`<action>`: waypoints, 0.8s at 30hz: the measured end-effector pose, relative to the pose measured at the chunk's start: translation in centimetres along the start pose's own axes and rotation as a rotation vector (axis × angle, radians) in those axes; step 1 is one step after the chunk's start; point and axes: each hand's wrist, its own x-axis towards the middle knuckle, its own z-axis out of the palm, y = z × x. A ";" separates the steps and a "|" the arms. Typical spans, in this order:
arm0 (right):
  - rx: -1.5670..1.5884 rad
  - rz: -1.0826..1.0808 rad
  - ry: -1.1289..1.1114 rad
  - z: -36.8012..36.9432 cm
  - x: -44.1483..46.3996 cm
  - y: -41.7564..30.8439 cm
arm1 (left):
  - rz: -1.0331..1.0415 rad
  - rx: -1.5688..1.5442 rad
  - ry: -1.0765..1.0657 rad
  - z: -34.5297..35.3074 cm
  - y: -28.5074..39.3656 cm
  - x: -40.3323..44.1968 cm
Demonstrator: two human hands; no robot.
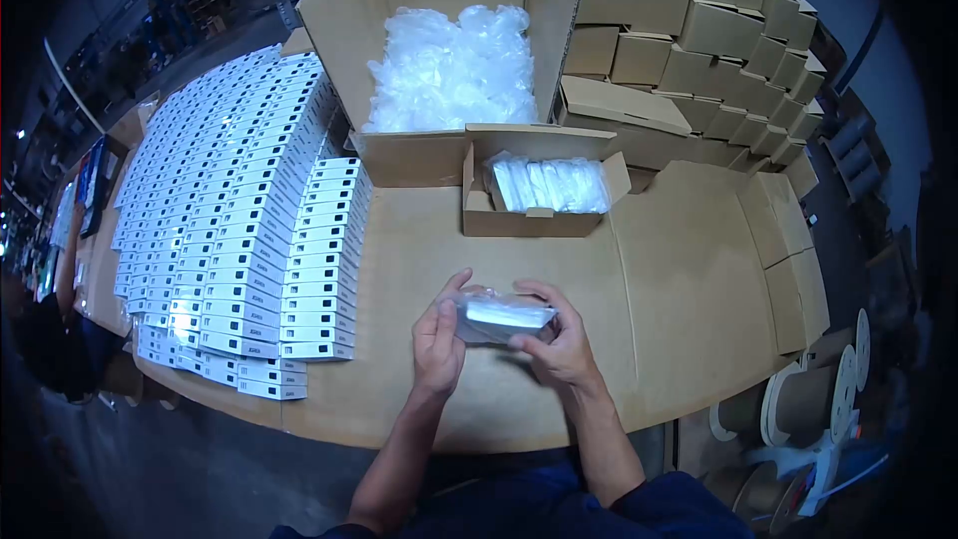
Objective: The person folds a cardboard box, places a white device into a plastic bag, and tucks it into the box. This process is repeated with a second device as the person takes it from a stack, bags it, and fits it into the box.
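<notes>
Between my two hands, just above the cardboard-covered table [519,409], is a flat whitish item in a clear plastic bag [504,315]. My left hand [439,334] grips the bag's left end, thumb up along its edge. At the right end my right hand [559,339] pinches it between thumb and fingers. Beyond the hands stands an open small cardboard box [534,225], holding a row of similar plastic-wrapped packets [552,187]. What exactly is inside the bag I cannot make out.
Tall stacks of white printed boxes [230,230] fill the left side. Behind the small box, a large open carton [339,15] holds clear plastic bags [454,70]. Brown cardboard boxes [639,0] are piled at back right. Spools [813,404] stand below the right edge. A person [50,329] is at far left.
</notes>
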 end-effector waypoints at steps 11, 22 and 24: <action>-0.107 -0.007 0.026 -0.4 -0.2 -0.3 | -0.123 0.126 -0.029 0.4 0.0 -0.5; -0.320 -0.278 -0.071 -1.1 0.1 -1.5 | -0.286 0.036 0.170 -0.1 -0.1 -0.2; -0.518 -0.197 -0.099 -1.2 -0.2 -2.4 | -0.302 0.094 0.151 0.1 -0.1 -0.1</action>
